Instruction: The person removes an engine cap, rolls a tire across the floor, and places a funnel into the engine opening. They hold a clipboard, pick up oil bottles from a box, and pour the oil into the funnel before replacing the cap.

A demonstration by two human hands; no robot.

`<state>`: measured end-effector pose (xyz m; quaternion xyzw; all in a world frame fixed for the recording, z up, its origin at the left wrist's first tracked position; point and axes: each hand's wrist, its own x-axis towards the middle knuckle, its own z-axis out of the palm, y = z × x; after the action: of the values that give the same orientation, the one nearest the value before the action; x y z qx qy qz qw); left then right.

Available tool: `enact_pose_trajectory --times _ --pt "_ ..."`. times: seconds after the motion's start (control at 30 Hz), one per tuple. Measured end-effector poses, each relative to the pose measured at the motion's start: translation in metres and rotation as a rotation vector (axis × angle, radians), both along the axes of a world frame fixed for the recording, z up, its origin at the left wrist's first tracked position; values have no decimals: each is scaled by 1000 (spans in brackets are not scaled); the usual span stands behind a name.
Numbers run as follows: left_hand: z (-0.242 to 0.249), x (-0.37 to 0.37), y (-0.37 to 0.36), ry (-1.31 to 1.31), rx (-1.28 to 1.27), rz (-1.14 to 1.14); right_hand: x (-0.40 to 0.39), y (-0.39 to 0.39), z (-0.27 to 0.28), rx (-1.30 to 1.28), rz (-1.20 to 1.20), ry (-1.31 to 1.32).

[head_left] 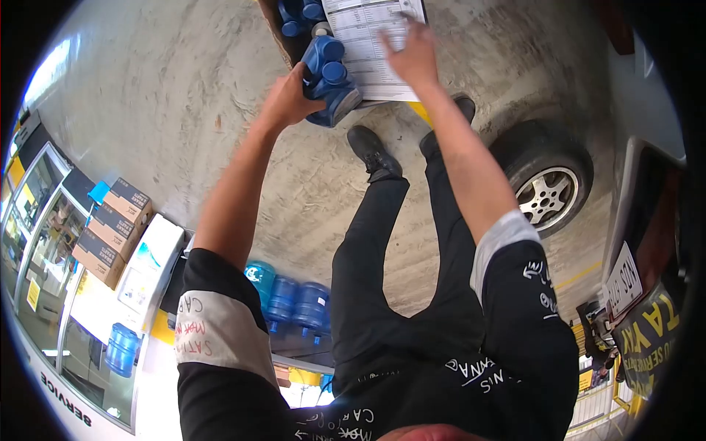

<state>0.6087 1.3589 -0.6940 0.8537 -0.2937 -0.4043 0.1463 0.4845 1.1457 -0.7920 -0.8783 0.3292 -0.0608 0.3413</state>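
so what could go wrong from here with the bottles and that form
The blue bottle could slip from the left hand's grip, perhaps landing near the left shoe.
The printed form might slide or crease if the right hand over it presses or brushes it.
A step to the right could catch the wheel.

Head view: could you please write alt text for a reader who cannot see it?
A person's left hand is on blue bottles at the edge of a box; the blurred right hand is over a printed form. Below, dark shoes stand on the floor, with a wheel to the right.
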Motion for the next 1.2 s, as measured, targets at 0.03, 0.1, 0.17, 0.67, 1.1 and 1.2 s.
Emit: enact_pose_trajectory --times 0.03,0.1,0.17,0.67,1.1,1.2 --pt "-1 -1 -1 21 -1 22 9 19 23 123 201 -11" --pt "-4 -2 1 53 4 36 24 32 47 181 572 -83" --pt "-3 -1 8 52 -19 28 50 22 59 185 768 62" --pt "133 -45 68 -81 -86 2 63 54 142 -149 1124 -25" --pt "499 -154 63 -114 -378 -190 -287 41 528 100 31 -4" --pt "552 -210 5 15 -442 -164 -383 37 602 12 -212 58"
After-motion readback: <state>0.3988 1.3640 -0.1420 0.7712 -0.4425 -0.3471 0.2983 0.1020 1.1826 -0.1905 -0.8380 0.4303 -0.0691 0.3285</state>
